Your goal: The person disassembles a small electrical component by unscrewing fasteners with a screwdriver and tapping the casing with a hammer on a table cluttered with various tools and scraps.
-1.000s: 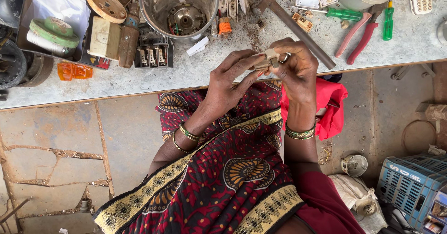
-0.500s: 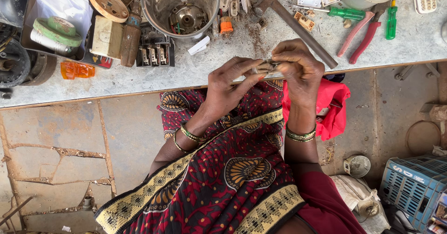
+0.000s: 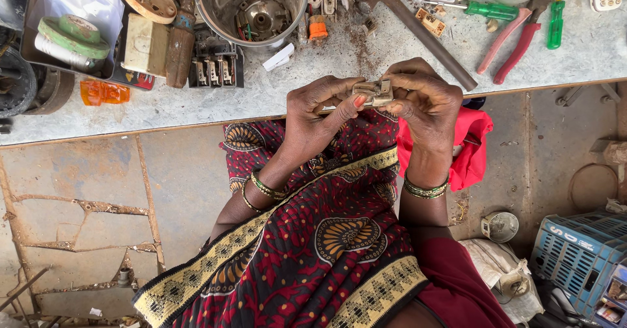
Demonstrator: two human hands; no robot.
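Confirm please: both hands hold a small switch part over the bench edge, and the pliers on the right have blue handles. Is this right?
Not quite. The pliers have red handles, not blue; the head view shows it. The rest holds: the left hand and right hand hold the small switch part over the bench edge.

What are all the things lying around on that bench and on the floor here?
Small switch part: one, beige and metal, held between both hands at the bench edge.
Steel jar: one, silver, top middle of the bench.
Hammer: one, rusty brown, right of the jar.
Pliers: one, red handles, right part of the bench.
Screwdrivers: two, green handles, near the pliers.
Orange plastic piece: one, left bench edge.
Tape roll: one, green, in the tray at left.
Red cloth: one, below the bench edge.
Crate: one, blue, floor at lower right.
Left hand: pinching the switch part.
Right hand: gripping the switch part.
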